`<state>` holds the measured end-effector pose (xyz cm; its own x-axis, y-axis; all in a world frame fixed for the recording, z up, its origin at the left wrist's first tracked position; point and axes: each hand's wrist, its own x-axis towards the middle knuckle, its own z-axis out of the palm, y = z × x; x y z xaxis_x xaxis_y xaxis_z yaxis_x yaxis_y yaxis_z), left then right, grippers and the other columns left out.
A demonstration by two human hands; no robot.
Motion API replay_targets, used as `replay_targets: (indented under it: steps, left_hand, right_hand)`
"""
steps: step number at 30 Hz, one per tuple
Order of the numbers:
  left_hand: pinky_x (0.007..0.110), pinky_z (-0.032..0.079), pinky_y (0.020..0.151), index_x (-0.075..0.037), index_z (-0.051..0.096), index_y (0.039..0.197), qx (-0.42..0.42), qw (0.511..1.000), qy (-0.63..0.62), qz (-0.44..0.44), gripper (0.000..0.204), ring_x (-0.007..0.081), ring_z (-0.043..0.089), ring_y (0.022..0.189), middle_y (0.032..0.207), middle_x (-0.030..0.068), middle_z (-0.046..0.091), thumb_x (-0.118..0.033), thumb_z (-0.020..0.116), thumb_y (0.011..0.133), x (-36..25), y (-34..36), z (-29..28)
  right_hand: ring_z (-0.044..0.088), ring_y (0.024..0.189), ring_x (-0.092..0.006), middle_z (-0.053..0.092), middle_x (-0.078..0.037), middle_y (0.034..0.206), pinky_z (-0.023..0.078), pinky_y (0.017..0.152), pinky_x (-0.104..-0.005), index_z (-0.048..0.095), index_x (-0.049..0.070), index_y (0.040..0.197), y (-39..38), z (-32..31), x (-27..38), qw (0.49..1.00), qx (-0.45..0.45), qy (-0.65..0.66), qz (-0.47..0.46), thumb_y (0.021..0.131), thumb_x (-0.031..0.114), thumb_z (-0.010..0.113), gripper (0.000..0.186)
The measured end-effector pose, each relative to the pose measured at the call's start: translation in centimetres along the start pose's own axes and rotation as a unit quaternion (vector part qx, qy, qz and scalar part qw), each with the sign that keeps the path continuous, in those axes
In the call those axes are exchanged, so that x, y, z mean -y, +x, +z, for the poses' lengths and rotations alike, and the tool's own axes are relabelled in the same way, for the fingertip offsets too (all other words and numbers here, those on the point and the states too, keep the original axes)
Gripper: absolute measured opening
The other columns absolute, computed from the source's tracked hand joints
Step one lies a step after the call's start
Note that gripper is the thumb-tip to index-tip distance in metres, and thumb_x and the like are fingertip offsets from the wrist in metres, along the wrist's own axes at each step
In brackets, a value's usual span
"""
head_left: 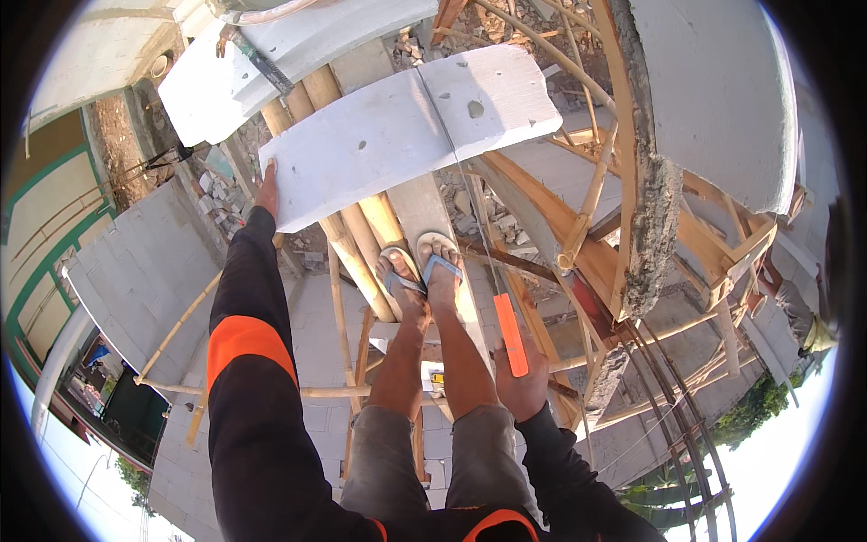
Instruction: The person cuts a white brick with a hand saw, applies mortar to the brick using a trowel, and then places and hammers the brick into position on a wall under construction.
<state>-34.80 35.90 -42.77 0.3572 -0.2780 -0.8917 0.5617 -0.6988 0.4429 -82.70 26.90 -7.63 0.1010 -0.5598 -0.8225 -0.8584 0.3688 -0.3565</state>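
A long white lightweight block (352,158) lies across bamboo poles (352,262), with pitted spots and a dark cut line across its right part. My left hand (265,190) grips the block's left end. My right hand (518,379) holds a hand saw by its orange handle (508,332); the thin blade runs up to the cut at the block's near edge. My sandaled feet stand on the board (465,334) and bamboo just below the block.
Further white blocks (298,27) with a metal tool (253,56) lie at the top. A concrete edge (646,244), timber framing and upright rebar (677,406) crowd the right. Grey block walls (135,289) and rubble lie below. Part of another person (795,312) shows at far right.
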Motion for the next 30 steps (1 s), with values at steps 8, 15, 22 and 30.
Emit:
replay_targets:
  steps: [8, 15, 22, 30]
  left_hand:
    - [0.037, 0.052, 0.092, -0.007, 0.048, 0.137, 0.067, 0.992, -0.101, -0.020, 0.069, 0.0245, 0.065, 0.103, 0.123, 0.0113, 0.062, -0.061, 0.040, 0.095, 0.8, -0.5, 1.9]
    - [0.037, 0.054, 0.090, -0.007, 0.050, 0.135, 0.075, 0.990, -0.118, 0.006, 0.071, 0.0250, 0.067, 0.099, 0.118, 0.0112, 0.065, -0.063, 0.046, 0.092, 0.2, -1.0, 1.5]
    - [0.037, 0.054, 0.089, -0.007, 0.049, 0.136, 0.024, 0.998, -0.061, -0.016, 0.071, 0.0254, 0.068, 0.098, 0.119, 0.0118, 0.064, -0.063, 0.046, 0.093, -0.6, -1.7, 3.9]
    - [0.036, 0.053, 0.090, -0.004, 0.054, 0.130, 0.072, 0.992, -0.103, -0.021, 0.073, 0.0234, 0.066, 0.101, 0.117, 0.0101, 0.066, -0.065, 0.045, 0.092, 0.5, 1.2, -0.8]
  right_hand:
    - [0.067, 0.070, -0.0272, 0.065, -0.017, 0.083, 0.051, 0.065, -0.0345, 0.062, -0.001, 0.116, 6.0, 0.8, -1.9, 0.973, -0.143, -0.009, -0.179, 0.090, 0.009, 0.062, 0.028]
    - [0.067, 0.074, -0.0271, 0.066, -0.018, 0.088, 0.052, 0.069, -0.0337, 0.062, 0.000, 0.116, 5.7, 0.9, -2.0, 0.968, -0.133, 0.033, -0.211, 0.093, 0.012, 0.060, 0.026]
    - [0.065, 0.073, -0.0270, 0.066, -0.015, 0.088, 0.051, 0.068, -0.0328, 0.062, 0.000, 0.107, 8.3, 0.3, 0.0, 0.983, -0.102, 0.068, -0.135, 0.089, 0.006, 0.060, 0.019]
    - [0.061, 0.074, -0.0268, 0.066, -0.016, 0.087, 0.050, 0.071, -0.0347, 0.059, 0.001, 0.123, 7.2, 0.4, 1.3, 0.991, -0.069, 0.071, -0.093, 0.090, 0.009, 0.061, 0.034]
